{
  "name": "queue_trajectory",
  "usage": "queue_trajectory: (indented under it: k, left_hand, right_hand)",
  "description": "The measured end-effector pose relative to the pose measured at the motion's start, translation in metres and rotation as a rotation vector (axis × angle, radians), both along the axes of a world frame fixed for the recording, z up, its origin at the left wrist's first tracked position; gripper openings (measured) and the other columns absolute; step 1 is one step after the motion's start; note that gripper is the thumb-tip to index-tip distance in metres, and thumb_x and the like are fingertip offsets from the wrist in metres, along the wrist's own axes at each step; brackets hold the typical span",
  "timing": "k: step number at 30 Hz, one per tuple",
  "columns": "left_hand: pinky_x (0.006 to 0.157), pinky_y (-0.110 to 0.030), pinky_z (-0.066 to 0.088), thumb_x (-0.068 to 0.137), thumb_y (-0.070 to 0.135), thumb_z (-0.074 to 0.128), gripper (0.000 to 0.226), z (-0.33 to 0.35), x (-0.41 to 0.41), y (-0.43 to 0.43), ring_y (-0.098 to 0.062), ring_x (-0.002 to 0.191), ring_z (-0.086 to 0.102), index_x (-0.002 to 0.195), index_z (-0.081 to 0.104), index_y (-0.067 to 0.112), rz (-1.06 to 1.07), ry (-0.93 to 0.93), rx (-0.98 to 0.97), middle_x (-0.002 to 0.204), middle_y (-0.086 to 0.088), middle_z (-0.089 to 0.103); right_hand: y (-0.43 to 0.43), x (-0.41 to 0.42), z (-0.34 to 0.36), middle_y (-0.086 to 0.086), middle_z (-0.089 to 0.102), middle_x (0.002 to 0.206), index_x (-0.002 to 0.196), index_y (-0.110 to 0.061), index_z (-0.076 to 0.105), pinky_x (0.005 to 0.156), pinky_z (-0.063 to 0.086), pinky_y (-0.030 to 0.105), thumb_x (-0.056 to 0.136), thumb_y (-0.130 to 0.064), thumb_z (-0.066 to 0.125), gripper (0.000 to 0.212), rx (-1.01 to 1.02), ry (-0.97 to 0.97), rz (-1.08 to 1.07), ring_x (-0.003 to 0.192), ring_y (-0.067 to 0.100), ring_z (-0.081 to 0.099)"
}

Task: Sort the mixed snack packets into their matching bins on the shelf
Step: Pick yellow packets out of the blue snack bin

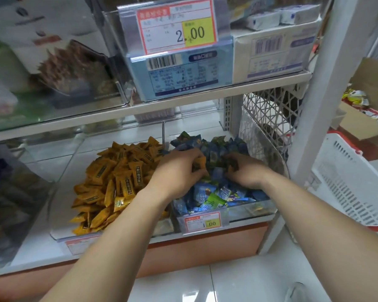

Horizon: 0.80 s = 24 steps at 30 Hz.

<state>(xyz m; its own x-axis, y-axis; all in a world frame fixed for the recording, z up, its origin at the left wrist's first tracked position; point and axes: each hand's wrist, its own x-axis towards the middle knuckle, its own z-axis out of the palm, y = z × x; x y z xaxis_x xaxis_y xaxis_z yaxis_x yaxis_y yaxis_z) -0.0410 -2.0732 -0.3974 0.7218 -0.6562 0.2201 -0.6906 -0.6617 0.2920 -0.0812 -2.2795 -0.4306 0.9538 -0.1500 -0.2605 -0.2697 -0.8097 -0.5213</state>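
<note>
Reaching into the blue bin [249, 211] on the lower shelf [31, 247], both grips sit among blue packets [207, 192]. Left grip [179, 168] pinches an orange packet [200, 163]; right grip [247, 171] curls round a dark packet [232, 165]. Orange bin [59, 216] adjoins on the left.

Bright, even light, soft shadows. Sharpest around left hand [179, 171] and right hand [247, 173]; blurry far left, sheen on floor tiles [238, 280] below, edges bent.

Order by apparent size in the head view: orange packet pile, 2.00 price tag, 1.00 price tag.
Largest first:
orange packet pile
2.00 price tag
1.00 price tag
Nearness may enlarge the upper tag.
</note>
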Motion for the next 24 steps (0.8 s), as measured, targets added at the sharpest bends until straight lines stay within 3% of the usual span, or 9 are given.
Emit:
queue_trajectory:
  k: [3, 4, 8, 11, 14, 16, 18, 21, 24]
  left_hand:
    - [0.066, -0.033, 0.050, 0.086, 0.043, 0.070, 0.016, -0.002, 0.001, 0.002, -0.013, 0.079, 0.061, 0.091, 0.061, 0.030, -0.005, 0.020, -0.081, 0.086, 0.009, 0.065]
    - [0.066, -0.033, 0.050, 0.086, 0.044, 0.070, 0.016, -0.002, 0.001, 0.003, -0.012, 0.078, 0.060, 0.091, 0.061, 0.031, -0.002, 0.019, -0.100, 0.086, 0.009, 0.065]
    - [0.068, -0.033, 0.052, 0.085, 0.046, 0.070, 0.024, -0.003, 0.002, 0.002, -0.012, 0.081, 0.061, 0.103, 0.061, 0.033, 0.033, 0.038, -0.168, 0.090, 0.011, 0.066]
    - [0.072, -0.034, 0.053, 0.083, 0.044, 0.074, 0.029, 0.001, 0.002, 0.001, -0.009, 0.083, 0.061, 0.105, 0.062, 0.031, 0.023, 0.128, -0.263, 0.093, 0.012, 0.067]
    - [0.074, -0.034, 0.053, 0.080, 0.037, 0.079, 0.022, 0.009, 0.000, -0.001, -0.003, 0.081, 0.063, 0.096, 0.067, 0.028, -0.014, 0.257, -0.412, 0.087, 0.013, 0.068]
    - [0.082, -0.029, 0.054, 0.079, 0.030, 0.082, 0.021, 0.015, -0.004, -0.004, -0.001, 0.093, 0.064, 0.097, 0.071, 0.028, -0.026, 0.333, -0.562, 0.103, 0.015, 0.069]
    - [0.091, -0.028, 0.053, 0.081, 0.025, 0.081, 0.029, 0.022, -0.010, -0.009, -0.007, 0.105, 0.065, 0.107, 0.071, 0.021, -0.004, 0.451, -0.701, 0.119, 0.009, 0.068]
    - [0.084, -0.035, 0.058, 0.083, 0.018, 0.079, 0.022, 0.028, -0.021, -0.012, -0.017, 0.090, 0.072, 0.101, 0.069, 0.012, -0.015, 0.546, -0.830, 0.096, -0.003, 0.075]
    - [0.079, -0.050, 0.060, 0.083, 0.024, 0.079, 0.018, 0.033, -0.022, -0.003, -0.024, 0.085, 0.072, 0.095, 0.067, 0.018, 0.043, 0.504, -0.871, 0.088, -0.003, 0.074]
  right_hand:
    - [0.005, 0.005, 0.000, 0.005, 0.068, 0.118, 0.120, -0.028, 0.061, 0.064, 0.043, 0.027, 0.092, -0.035, 0.057, 0.029, -0.091, 0.034, 0.028, 0.094, 0.023, 0.062]
    - [0.006, 0.005, 0.001, 0.005, 0.068, 0.116, 0.113, -0.027, 0.064, 0.062, 0.041, 0.026, 0.093, -0.031, 0.055, 0.022, -0.104, 0.044, 0.039, 0.091, 0.021, 0.061]
    - [0.005, 0.004, 0.012, 0.004, 0.066, 0.123, 0.117, -0.026, 0.068, 0.074, 0.041, 0.024, 0.091, -0.015, 0.058, 0.030, -0.027, -0.030, -0.046, 0.104, 0.024, 0.061]
    - [0.006, -0.006, 0.024, 0.004, 0.064, 0.123, 0.126, -0.022, 0.061, 0.080, 0.047, 0.027, 0.090, -0.011, 0.064, 0.038, 0.126, -0.209, -0.137, 0.108, 0.023, 0.061]
    - [0.015, -0.024, 0.042, -0.002, 0.072, 0.106, 0.113, -0.020, 0.065, 0.076, 0.059, 0.033, 0.087, -0.001, 0.068, 0.032, 0.455, -0.475, -0.220, 0.093, 0.018, 0.069]
    - [0.022, -0.035, 0.051, -0.003, 0.073, 0.097, 0.103, -0.020, 0.066, 0.067, 0.059, 0.025, 0.084, 0.000, 0.073, 0.029, 0.634, -0.566, -0.280, 0.084, 0.011, 0.070]
    - [0.027, -0.044, 0.056, 0.003, 0.074, 0.093, 0.099, -0.017, 0.069, 0.067, 0.057, 0.021, 0.083, 0.000, 0.074, 0.024, 0.762, -0.564, -0.284, 0.084, 0.011, 0.071]
    - [0.026, -0.052, 0.063, 0.006, 0.077, 0.095, 0.103, -0.015, 0.073, 0.069, 0.057, 0.022, 0.092, -0.005, 0.065, 0.017, 0.999, -0.453, -0.195, 0.086, 0.016, 0.072]
    - [0.013, -0.050, 0.062, -0.005, 0.075, 0.104, 0.101, -0.026, 0.074, 0.078, 0.056, 0.023, 0.095, -0.013, 0.063, 0.018, 0.844, -0.471, -0.207, 0.100, 0.012, 0.068]
